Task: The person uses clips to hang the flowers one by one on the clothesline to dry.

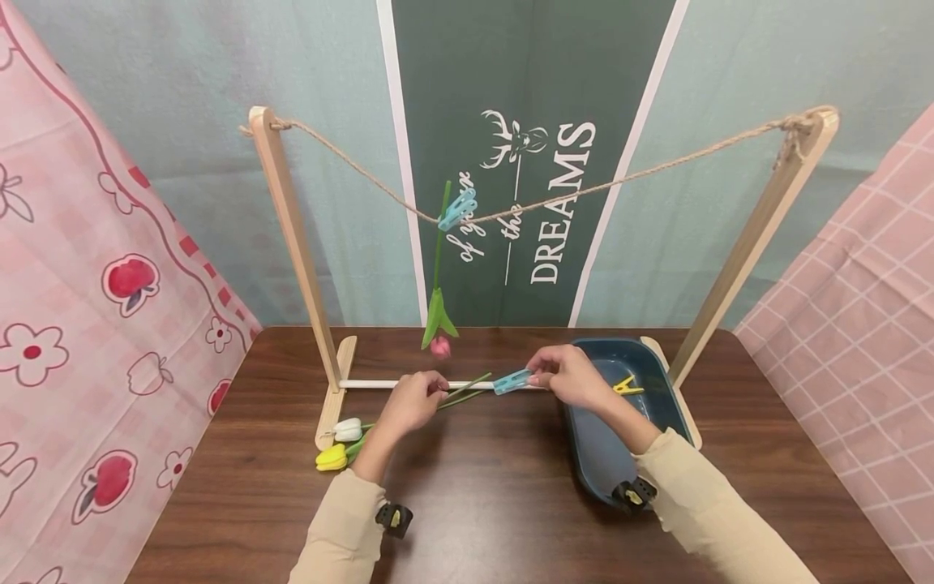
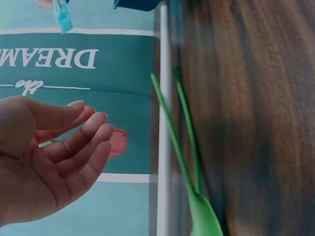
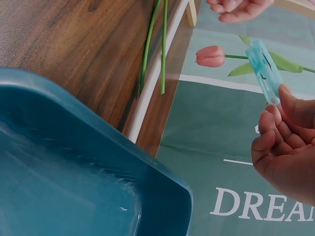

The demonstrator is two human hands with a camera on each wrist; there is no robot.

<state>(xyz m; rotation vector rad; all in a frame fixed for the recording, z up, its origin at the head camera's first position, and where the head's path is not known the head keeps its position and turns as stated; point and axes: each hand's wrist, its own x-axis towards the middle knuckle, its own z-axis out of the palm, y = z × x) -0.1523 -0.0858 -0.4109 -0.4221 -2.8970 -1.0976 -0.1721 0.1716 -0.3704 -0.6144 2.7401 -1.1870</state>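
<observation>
My right hand (image 1: 572, 375) pinches a light blue clothespin (image 1: 512, 381) by one end; the right wrist view shows the clothespin (image 3: 265, 71) between thumb and fingers. My left hand (image 1: 414, 399) hovers near the stems of two artificial tulips, its fingers loosely bent and, in the left wrist view, holding nothing. A white tulip (image 1: 348, 429) and a yellow tulip (image 1: 332, 457) lie on the table, their green stems (image 2: 170, 125) beside a white rod. From the rope above, a pink tulip (image 1: 440, 348) hangs head down, its stem clipped by another blue clothespin (image 1: 457, 209).
A jute rope (image 1: 357, 169) sags between two wooden posts, the left post (image 1: 292, 227) and the right post (image 1: 759, 235). The white rod (image 1: 372, 384) joins their feet. On the right of the table stands a dark blue basin (image 1: 606, 462) with a yellow clothespin (image 1: 627, 386) in it.
</observation>
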